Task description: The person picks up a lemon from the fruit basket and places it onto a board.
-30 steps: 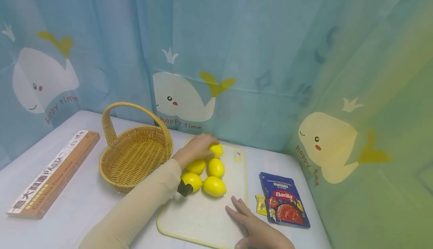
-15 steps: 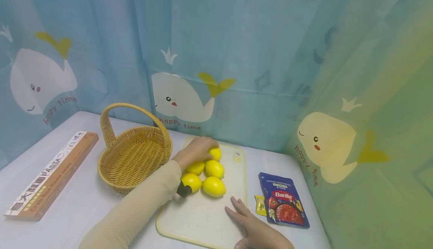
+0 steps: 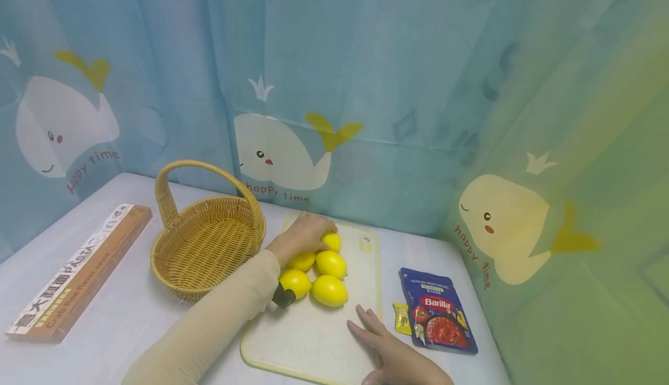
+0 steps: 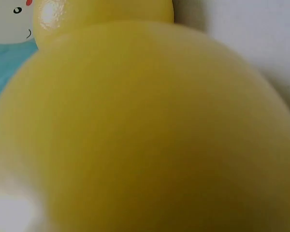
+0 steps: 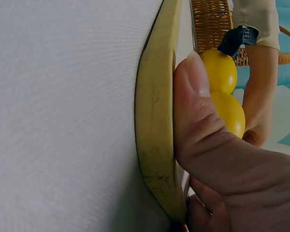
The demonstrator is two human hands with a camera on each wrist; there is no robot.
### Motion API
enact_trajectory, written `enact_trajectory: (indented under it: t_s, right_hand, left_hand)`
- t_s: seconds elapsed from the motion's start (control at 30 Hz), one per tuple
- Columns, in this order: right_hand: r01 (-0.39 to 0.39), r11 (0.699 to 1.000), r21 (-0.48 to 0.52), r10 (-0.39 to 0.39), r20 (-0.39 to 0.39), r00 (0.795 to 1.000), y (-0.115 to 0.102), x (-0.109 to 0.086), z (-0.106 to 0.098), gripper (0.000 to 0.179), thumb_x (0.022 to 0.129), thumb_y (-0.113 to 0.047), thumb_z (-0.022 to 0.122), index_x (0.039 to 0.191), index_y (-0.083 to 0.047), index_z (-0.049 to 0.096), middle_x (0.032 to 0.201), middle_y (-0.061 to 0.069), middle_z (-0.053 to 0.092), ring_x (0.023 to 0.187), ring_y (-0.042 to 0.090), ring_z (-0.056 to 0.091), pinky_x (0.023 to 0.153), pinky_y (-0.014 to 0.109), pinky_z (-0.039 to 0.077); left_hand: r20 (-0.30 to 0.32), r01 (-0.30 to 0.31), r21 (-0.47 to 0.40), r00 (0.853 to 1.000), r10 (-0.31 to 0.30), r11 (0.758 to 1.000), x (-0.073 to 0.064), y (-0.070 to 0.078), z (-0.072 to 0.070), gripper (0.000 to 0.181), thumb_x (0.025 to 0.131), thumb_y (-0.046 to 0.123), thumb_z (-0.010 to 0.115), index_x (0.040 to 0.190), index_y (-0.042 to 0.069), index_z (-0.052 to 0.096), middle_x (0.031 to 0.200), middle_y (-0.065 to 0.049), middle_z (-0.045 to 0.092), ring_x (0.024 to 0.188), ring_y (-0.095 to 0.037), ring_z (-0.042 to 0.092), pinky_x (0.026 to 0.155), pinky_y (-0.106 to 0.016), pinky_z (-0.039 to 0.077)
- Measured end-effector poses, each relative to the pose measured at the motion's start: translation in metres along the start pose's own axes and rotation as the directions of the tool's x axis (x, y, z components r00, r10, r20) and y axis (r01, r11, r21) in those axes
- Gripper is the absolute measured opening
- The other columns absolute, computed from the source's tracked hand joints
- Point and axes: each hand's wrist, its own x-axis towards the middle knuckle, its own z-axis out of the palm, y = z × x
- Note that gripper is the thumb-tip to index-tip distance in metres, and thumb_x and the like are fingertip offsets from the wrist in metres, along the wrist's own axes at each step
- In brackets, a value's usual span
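Several yellow lemons [image 3: 330,291] lie close together on a white cutting board [image 3: 308,344] with a yellow rim. My left hand [image 3: 303,235] reaches over them from the left, its fingers curled over the farthest lemon [image 3: 331,243]; its fingertips are partly hidden. One lemon [image 4: 145,135] fills most of the left wrist view, with another behind it. My right hand [image 3: 394,357] rests at the board's near right side, fingers spread and nearly straight. In the right wrist view its thumb [image 5: 198,106] lies against the board's edge [image 5: 157,111].
A wicker basket [image 3: 177,272] with a tall handle stands left of the board. Farther left lies a long pasta box [image 3: 86,274]. Right of the board are a blue Barilla sauce pouch [image 3: 439,309] and a small yellow packet [image 3: 402,318]. A curtain [image 3: 397,83] hangs behind the table.
My left hand has drawn the farthest lemon slightly nearer, and the lemon in front of it has shifted a little the same way. My right hand stays in place.
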Motion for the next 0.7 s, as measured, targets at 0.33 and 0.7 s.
enact_trajectory:
  t_s: [0.33,0.7]
  right_hand:
    - [-0.011,1.0,0.008,0.011,0.007,1.0,0.0019,0.0013,-0.0002,0.098,0.058,-0.051,0.076,0.145,-0.041,0.032,0.161,0.003,0.007,0.145,0.038,0.009,0.109,0.064,0.021]
    - [0.002,1.0,0.0,-0.002,0.006,1.0,0.0011,0.0008,0.0003,0.097,0.059,-0.052,0.075,0.146,-0.039,0.032,0.161,0.004,0.009,0.145,0.039,0.011,0.109,0.063,0.023]
  left_hand:
    - [0.035,0.004,0.021,0.999,-0.005,1.0,-0.0042,0.003,-0.0041,0.043,0.086,0.029,0.069,0.128,0.021,0.061,0.13,0.005,0.061,0.124,-0.019,0.05,0.106,-0.04,0.031]
    - [-0.003,0.01,-0.016,1.0,-0.01,1.0,-0.0035,0.0012,0.003,0.042,0.087,0.032,0.068,0.126,0.018,0.061,0.126,0.003,0.063,0.12,-0.021,0.052,0.111,-0.04,0.033]
